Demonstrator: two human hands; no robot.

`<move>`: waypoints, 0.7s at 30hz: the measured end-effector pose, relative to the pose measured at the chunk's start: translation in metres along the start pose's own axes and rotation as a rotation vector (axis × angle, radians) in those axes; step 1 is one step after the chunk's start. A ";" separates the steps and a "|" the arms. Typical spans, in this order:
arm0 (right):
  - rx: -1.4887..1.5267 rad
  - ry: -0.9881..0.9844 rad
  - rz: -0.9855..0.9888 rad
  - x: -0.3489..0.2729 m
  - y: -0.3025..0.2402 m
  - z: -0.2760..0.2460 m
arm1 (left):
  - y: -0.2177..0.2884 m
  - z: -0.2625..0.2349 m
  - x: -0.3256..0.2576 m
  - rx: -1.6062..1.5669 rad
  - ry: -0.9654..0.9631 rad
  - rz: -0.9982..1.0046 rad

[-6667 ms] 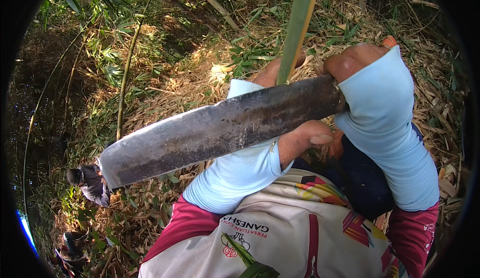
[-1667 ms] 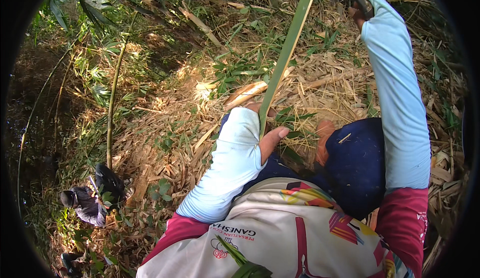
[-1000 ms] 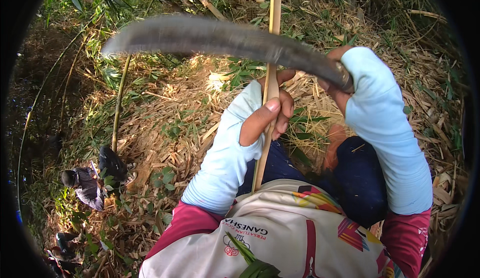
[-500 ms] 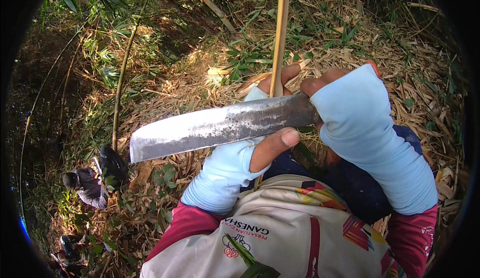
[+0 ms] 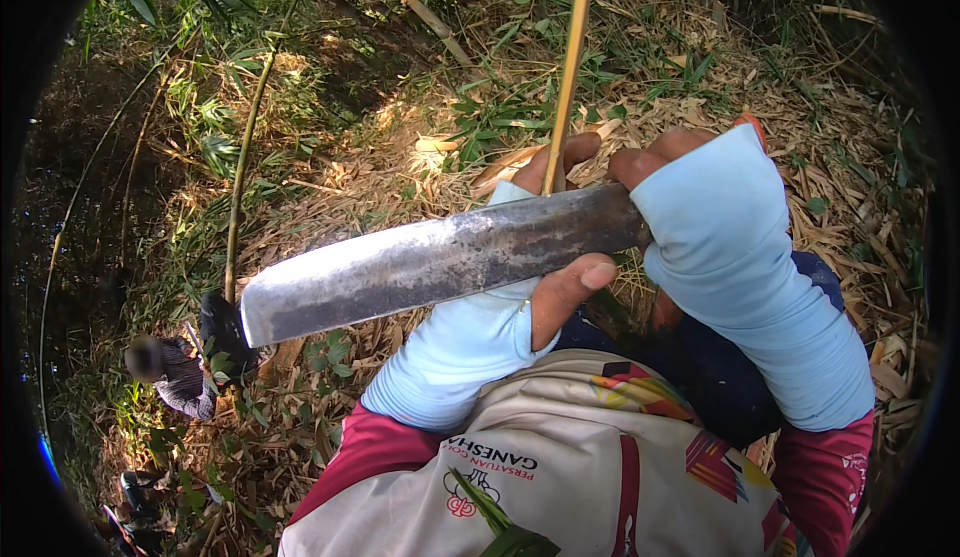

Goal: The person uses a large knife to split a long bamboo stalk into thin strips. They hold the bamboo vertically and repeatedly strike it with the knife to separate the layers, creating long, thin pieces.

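A broad machete (image 5: 430,262) with a worn, dark-spotted steel blade lies crosswise in front of me, its squared tip toward the left. My right hand (image 5: 665,155) is closed around its handle, which the fingers and pale blue sleeve mostly hide. Behind the blade, my left hand (image 5: 567,292) grips a slender bamboo strip (image 5: 570,67), its thumb showing below the blade and its fingers above. The strip rises away from me and meets the blade's far edge near the handle. Where blade and strip touch is partly hidden.
Dry bamboo leaves (image 5: 700,122) and green shoots cover the ground. At the left, a person (image 5: 185,382) in a dark patterned top sits near a standing bamboo stem (image 5: 245,157). A cut piece of stalk (image 5: 430,22) lies at the back. My legs (image 5: 720,377) are folded beneath my arms.
The machete has slid a little left and down at its tip, while my right hand has shifted slightly right. The bamboo strip has turned to a narrower side and leans more to the right.
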State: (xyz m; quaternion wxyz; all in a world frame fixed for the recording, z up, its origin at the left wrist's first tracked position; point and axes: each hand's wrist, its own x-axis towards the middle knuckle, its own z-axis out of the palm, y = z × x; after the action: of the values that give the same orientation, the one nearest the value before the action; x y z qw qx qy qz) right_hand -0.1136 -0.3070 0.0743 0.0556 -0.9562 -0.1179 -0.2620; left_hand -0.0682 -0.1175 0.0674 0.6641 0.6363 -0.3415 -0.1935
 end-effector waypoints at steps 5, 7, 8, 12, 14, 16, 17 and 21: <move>0.004 0.007 0.013 -0.001 0.001 0.001 | 0.002 0.000 0.001 0.206 0.017 0.044; -0.003 -0.002 0.017 -0.001 0.001 0.000 | 0.002 0.000 0.002 0.264 0.014 0.044; 0.001 0.000 0.017 -0.001 0.001 0.000 | 0.002 0.000 0.001 0.266 0.021 0.044; 0.026 0.004 0.020 -0.001 0.001 0.000 | -0.003 0.002 -0.001 0.229 0.068 0.052; 0.035 -0.002 0.028 0.000 0.000 0.000 | -0.004 0.003 0.000 0.234 0.086 0.049; 0.036 -0.013 0.045 -0.001 0.000 0.000 | -0.004 0.005 0.001 0.208 0.098 0.053; 0.032 -0.011 0.045 -0.001 0.000 0.000 | -0.004 0.005 0.001 0.198 0.109 0.053; 0.008 -0.009 0.060 -0.001 0.000 0.002 | -0.005 0.006 0.002 0.263 0.135 0.103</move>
State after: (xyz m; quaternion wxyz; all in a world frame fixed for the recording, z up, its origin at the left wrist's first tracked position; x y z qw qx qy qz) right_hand -0.1139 -0.3065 0.0725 0.0667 -0.9602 -0.0906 -0.2554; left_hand -0.0700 -0.1241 0.0625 0.6056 0.7109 -0.3508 -0.0695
